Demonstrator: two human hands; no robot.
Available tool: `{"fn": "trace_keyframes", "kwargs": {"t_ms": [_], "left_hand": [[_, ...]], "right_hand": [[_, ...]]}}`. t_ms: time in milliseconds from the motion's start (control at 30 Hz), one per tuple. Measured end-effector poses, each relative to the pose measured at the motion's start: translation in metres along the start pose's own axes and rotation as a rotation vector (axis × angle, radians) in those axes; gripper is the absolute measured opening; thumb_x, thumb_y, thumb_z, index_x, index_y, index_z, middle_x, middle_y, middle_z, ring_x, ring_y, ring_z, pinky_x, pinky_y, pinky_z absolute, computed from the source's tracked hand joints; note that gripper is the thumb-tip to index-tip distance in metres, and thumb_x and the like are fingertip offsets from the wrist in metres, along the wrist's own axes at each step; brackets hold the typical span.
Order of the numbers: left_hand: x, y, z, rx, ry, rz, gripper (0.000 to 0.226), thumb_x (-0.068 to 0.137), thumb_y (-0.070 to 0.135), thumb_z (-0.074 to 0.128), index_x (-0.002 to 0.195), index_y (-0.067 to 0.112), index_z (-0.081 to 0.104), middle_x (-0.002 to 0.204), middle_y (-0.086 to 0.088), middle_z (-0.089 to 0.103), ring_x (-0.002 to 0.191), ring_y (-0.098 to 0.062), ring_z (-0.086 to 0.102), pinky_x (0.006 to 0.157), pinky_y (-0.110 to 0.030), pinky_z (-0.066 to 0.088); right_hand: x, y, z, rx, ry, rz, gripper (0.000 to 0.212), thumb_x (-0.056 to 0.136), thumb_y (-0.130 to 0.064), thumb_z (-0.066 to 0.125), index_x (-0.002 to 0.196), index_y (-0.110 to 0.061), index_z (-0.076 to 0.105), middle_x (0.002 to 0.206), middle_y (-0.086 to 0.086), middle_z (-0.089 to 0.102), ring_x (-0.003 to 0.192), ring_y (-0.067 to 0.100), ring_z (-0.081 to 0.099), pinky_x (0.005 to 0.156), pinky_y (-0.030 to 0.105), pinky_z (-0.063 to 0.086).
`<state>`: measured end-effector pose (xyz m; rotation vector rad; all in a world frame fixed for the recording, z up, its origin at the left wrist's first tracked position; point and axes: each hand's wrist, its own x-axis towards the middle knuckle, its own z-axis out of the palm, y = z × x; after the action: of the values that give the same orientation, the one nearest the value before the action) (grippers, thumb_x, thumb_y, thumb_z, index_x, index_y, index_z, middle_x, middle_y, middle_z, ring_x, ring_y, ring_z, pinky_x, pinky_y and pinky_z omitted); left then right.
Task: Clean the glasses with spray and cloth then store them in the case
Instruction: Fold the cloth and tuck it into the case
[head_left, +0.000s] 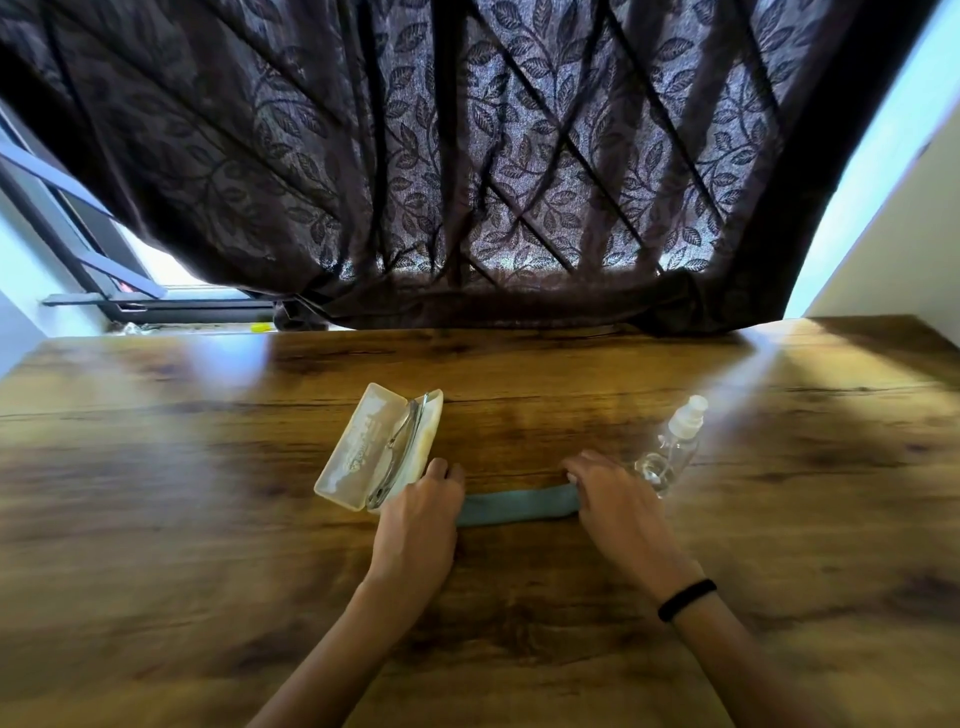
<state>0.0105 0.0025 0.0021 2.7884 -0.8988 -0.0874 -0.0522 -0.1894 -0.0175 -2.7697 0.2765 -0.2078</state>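
A pale open glasses case (358, 447) lies on the wooden table (208, 519), with metal-framed glasses (402, 447) resting folded inside it. A grey-blue cloth (517, 508), folded into a narrow strip, stretches flat between my hands. My left hand (423, 512) presses on the cloth's left end, right beside the case. My right hand (610, 496) holds down the cloth's right end. A clear spray bottle (672, 447) with a white nozzle lies tilted just beyond my right hand.
A dark leaf-patterned curtain (467, 182) hangs over the table's far edge. A window frame (104, 270) shows at the back left, and a pale wall (893, 249) rises at the right. A black band circles my right wrist.
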Motion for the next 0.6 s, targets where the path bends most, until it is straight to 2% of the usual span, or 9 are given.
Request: {"fn": "trace_keyframes", "kwargs": {"t_ms": [67,167,233,433,600], "left_hand": [[-0.002,0.003,0.003,-0.046,0.016,0.047,0.042,0.088,0.012,0.056,0.126,0.018,0.041,0.130,0.001,0.043,0.097,-0.015,0.060,0.076,-0.026,0.052],[-0.006,0.017,0.013,-0.109,-0.037,0.152,0.044,0.089,0.011,0.051,0.131,0.019,0.038,0.135,-0.001,0.040,0.093,-0.012,0.060,0.077,-0.023,0.051],[-0.008,0.024,0.021,-0.105,-0.061,0.190,0.045,0.091,0.011,0.048,0.133,0.020,0.035,0.137,-0.002,0.038,0.092,-0.014,0.061,0.077,-0.025,0.053],[-0.009,0.030,0.032,-0.010,-0.113,0.177,0.050,0.092,0.017,0.049,0.137,0.024,0.027,0.143,-0.008,0.026,0.091,-0.020,0.061,0.075,-0.031,0.054],[-0.009,0.033,0.035,0.029,-0.119,0.169,0.053,0.093,0.020,0.049,0.139,0.024,0.024,0.145,-0.010,0.022,0.094,-0.021,0.060,0.076,-0.032,0.053]], "right_hand": [[-0.001,0.003,0.002,0.007,0.017,0.004,0.031,0.082,0.003,0.055,0.107,-0.014,0.059,0.106,0.001,0.061,0.095,0.018,0.058,0.074,0.027,0.050],[-0.002,0.007,0.006,-0.008,-0.001,-0.003,0.028,0.083,-0.003,0.058,0.110,-0.014,0.060,0.109,0.002,0.060,0.094,0.019,0.060,0.077,0.026,0.051],[-0.003,0.007,0.008,-0.016,-0.013,-0.007,0.022,0.085,-0.008,0.058,0.107,-0.013,0.061,0.108,0.001,0.060,0.093,0.019,0.060,0.078,0.030,0.052],[0.000,0.004,0.010,-0.085,0.014,0.023,0.014,0.085,-0.013,0.060,0.098,-0.014,0.062,0.104,0.001,0.058,0.092,0.017,0.056,0.069,0.023,0.042],[0.001,0.000,0.005,-0.114,0.026,0.054,0.008,0.082,-0.014,0.063,0.090,-0.014,0.060,0.098,0.002,0.062,0.093,0.018,0.056,0.070,0.024,0.044]]}}
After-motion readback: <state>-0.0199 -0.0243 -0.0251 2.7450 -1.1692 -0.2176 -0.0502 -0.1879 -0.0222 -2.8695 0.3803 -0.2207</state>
